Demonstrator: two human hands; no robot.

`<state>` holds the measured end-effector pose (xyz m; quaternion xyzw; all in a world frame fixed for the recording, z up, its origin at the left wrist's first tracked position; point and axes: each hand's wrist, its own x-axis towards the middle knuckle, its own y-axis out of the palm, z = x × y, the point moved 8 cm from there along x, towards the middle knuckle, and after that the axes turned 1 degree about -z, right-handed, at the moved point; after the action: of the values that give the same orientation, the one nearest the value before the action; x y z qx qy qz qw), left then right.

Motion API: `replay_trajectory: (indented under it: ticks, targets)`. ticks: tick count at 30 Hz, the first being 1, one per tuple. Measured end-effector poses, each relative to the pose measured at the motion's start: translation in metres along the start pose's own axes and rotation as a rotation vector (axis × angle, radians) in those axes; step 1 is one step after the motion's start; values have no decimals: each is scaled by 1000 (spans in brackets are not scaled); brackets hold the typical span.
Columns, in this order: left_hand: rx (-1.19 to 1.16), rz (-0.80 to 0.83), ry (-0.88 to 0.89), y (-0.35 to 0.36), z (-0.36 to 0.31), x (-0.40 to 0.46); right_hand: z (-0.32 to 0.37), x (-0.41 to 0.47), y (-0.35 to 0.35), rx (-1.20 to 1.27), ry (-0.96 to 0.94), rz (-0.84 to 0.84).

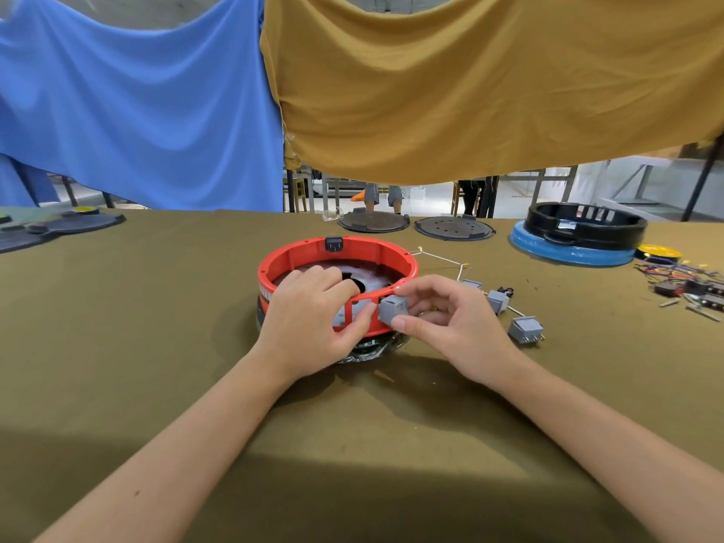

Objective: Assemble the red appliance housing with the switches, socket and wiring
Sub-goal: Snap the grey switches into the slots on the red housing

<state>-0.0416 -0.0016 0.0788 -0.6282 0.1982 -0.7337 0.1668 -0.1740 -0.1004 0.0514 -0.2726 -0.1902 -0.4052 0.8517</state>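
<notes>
The round red housing (pixel 297 252) stands mid-table on the olive cloth, with a black socket (pixel 333 243) clipped into its far rim. My left hand (pixel 313 315) grips the housing's near wall, fingers curled inside over the rim and thumb on the outside. My right hand (pixel 442 319) pinches a grey switch (pixel 393 307) and holds it against an opening in the near wall. Further grey switches (pixel 497 299) (pixel 526 330), joined by thin white wires (pixel 442 259), lie just right of the housing.
Two dark round plates (pixel 373 222) (pixel 454 228) lie behind the housing. A black housing (pixel 585 225) sits on a blue disc (pixel 568 254) at back right. Loose coloured wires and small parts (pixel 681 284) lie at the right edge. Dark plates (pixel 58 225) lie at far left.
</notes>
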Motion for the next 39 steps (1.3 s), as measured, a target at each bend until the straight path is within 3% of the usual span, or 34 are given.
replay_trajectory:
  ticks: [25,32,39]
  targets:
    - [9,-6,19,0,-4,1,12,2,2,-232,-52,-103]
    - [15,17,16,3,-6,1,14,5,-1,-225,-65,-61]
    - [-21,18,-23,0,-4,3,21,11,-3,-561,-181,-44]
